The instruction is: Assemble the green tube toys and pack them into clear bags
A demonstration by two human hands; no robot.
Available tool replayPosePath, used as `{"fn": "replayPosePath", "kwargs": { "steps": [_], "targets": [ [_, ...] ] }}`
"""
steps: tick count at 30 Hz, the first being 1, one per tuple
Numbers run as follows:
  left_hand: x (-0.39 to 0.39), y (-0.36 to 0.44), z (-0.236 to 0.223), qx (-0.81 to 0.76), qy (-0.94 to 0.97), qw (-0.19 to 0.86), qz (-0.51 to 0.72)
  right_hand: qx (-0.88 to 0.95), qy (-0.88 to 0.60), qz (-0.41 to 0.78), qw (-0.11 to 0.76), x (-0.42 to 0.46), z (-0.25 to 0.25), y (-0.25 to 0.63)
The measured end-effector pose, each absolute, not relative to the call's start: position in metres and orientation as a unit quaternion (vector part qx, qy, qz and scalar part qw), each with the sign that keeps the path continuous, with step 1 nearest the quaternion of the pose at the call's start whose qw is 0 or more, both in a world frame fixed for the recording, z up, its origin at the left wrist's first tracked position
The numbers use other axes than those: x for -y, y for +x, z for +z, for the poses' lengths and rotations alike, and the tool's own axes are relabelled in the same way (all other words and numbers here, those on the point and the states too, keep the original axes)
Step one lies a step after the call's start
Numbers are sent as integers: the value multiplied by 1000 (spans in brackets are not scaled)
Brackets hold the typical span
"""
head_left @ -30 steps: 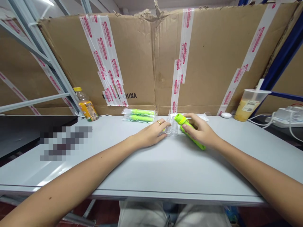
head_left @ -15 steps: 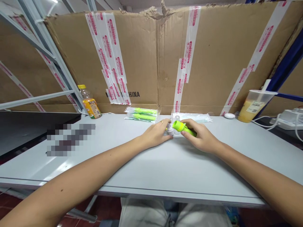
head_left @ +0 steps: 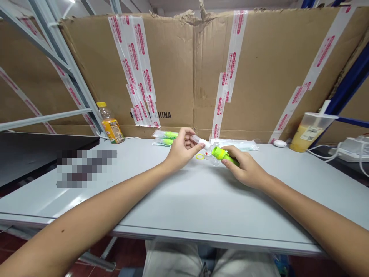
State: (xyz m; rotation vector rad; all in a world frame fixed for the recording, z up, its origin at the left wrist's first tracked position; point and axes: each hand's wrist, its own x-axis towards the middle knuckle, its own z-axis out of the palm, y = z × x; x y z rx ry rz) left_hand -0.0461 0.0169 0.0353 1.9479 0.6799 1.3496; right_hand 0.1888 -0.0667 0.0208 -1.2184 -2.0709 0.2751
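My left hand (head_left: 184, 148) is raised a little above the table, its fingers closed on a clear tube with a white end (head_left: 201, 142). In my right hand (head_left: 243, 165) is a lime-green threaded plastic tube (head_left: 223, 154), its open end tilted up toward my left hand. On the table between the hands lie a yellow ring (head_left: 199, 156) and a small white cap with a red spot (head_left: 207, 155). Clear round plastic pieces (head_left: 215, 159) are just beyond the green tube, partly hidden by it.
Bagged green tubes (head_left: 165, 137) lie behind my left hand, and a flat clear packet (head_left: 242, 144) lies behind my right. A juice bottle (head_left: 113, 129) stands at left; a drink cup (head_left: 308, 130) and white oval object (head_left: 279, 143) are at right. Cardboard (head_left: 173, 69) walls the back.
My left hand has lifted up and left from the table, bringing the clear tube with the white end. The yellow ring and white cap are uncovered. My right hand has barely moved.
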Motion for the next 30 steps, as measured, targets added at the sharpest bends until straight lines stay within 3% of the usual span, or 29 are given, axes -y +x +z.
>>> {"fn": "replayPosePath", "kwargs": {
  "steps": [11, 15, 21, 26, 30],
  "targets": [
    [3, -37, 30, -225, 755, 425, 446, 813, -460, 105, 341, 68, 21, 187],
    [7, -34, 29, -200, 767, 412, 450, 762, -446, 184, 432, 63, 16, 186],
    [1, -39, 23, -231, 859, 233, 394, 631, -394, 328, 582, 56, 21, 191],
    [-4, -37, 20, -214, 929, 37, 300, 597, -400, 363, 593, 58, 32, 193],
    [-6, -27, 21, -210, 940, -58, 262, 602, -401, 373, 581, 61, 34, 188]
  ]
}}
